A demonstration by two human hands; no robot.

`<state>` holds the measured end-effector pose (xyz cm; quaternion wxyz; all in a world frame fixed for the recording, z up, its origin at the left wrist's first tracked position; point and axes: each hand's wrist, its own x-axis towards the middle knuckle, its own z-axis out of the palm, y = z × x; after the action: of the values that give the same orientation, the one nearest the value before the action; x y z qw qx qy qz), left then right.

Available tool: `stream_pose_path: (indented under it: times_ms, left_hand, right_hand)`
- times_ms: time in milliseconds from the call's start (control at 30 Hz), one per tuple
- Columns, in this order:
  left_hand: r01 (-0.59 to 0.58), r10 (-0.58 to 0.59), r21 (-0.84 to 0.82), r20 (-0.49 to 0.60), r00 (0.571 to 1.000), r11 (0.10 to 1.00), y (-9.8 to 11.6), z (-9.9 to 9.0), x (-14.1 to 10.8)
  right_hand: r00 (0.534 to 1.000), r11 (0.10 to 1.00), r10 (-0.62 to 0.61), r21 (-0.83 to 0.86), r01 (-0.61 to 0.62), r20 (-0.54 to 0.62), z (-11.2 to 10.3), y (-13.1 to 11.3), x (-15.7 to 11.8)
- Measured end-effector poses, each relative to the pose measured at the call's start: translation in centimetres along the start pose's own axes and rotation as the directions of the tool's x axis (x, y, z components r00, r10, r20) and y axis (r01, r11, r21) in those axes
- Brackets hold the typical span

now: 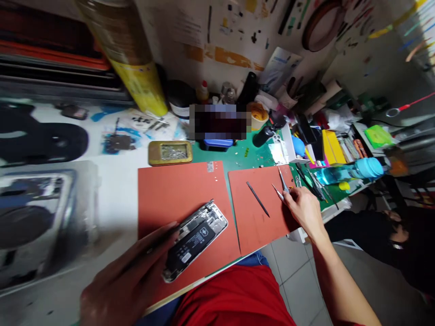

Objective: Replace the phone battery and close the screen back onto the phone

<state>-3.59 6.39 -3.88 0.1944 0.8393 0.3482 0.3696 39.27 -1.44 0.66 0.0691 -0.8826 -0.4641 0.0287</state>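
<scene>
An opened smartphone (195, 240), its black battery and inner parts exposed, lies slanted over the left red mat (170, 190). My left hand (125, 276), dark and somewhat blurred, holds it by its left long edge; the fingertips reach along that side and the thumb is not clear. On the right red mat (251, 235), my right hand (304, 206) has its fingers closed round metal tweezers (280, 194), whose slim tips point away from me and stand apart. A thin black pry stick (257, 199) rests on the same mat, left of the right hand.
A small tin (170, 152) of tiny parts sits behind the left mat. At far left is a plastic case (78, 217). A spray can (136, 63) stands at the back. A blue bottle (350, 171) and loose tools lie right. Another person (380, 240) sits at the right.
</scene>
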Motion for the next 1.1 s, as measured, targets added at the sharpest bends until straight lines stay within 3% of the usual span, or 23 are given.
stream_pose_path:
  times_ms: [133,200,267,333,433,567,667,800,900,1100]
  left_hand:
    - [-0.029,0.026,0.162,0.019,0.999,0.986,0.5,-0.2,0.6]
    - [-0.018,0.014,0.138,0.033,0.999,0.990,0.5,-0.2,0.7]
    - [-0.009,0.005,0.110,0.035,0.999,0.994,0.4,-0.2,0.7]
    - [-0.010,0.007,0.105,0.033,0.999,0.994,0.4,-0.2,0.6]
    - [-0.017,0.013,0.106,0.039,0.999,0.994,0.3,-0.2,0.4]
    - [-0.046,0.043,0.120,0.032,0.999,0.992,0.1,0.0,0.2]
    - [-0.083,0.082,0.133,0.010,0.997,0.988,-0.1,0.2,0.2]
    - [-0.085,0.083,0.133,0.019,0.996,0.988,-0.2,0.2,0.2]
    - [-0.095,0.092,0.148,0.032,0.995,0.984,0.0,0.0,0.3]
    - [-0.071,0.070,0.129,0.010,0.998,0.989,0.4,-0.1,0.9]
  right_hand:
    - [1.000,0.997,0.023,0.079,-0.024,0.009,-2.3,0.3,-0.9]
    - [0.992,0.951,0.121,0.293,-0.102,-0.047,-3.9,0.2,-1.5]
    - [0.952,0.798,0.269,0.588,-0.134,-0.148,-5.2,-0.4,-1.9]
    - [0.910,0.550,0.369,0.833,-0.051,-0.188,-6.0,-1.7,-1.7]
    - [0.939,0.192,0.332,0.981,0.024,-0.088,-5.8,-4.7,-0.5]
    - [0.973,0.042,0.224,0.997,-0.057,0.046,-3.2,-9.3,1.4]
    - [0.989,0.042,0.135,0.997,-0.070,0.064,-0.6,-12.1,2.2]
    - [0.998,0.136,0.044,0.990,-0.049,0.043,1.6,-13.9,2.1]
    - [0.997,0.200,0.037,0.977,-0.070,0.063,2.4,-14.5,1.9]
    - [0.996,0.194,0.038,0.977,-0.083,0.077,3.0,-15.0,2.1]
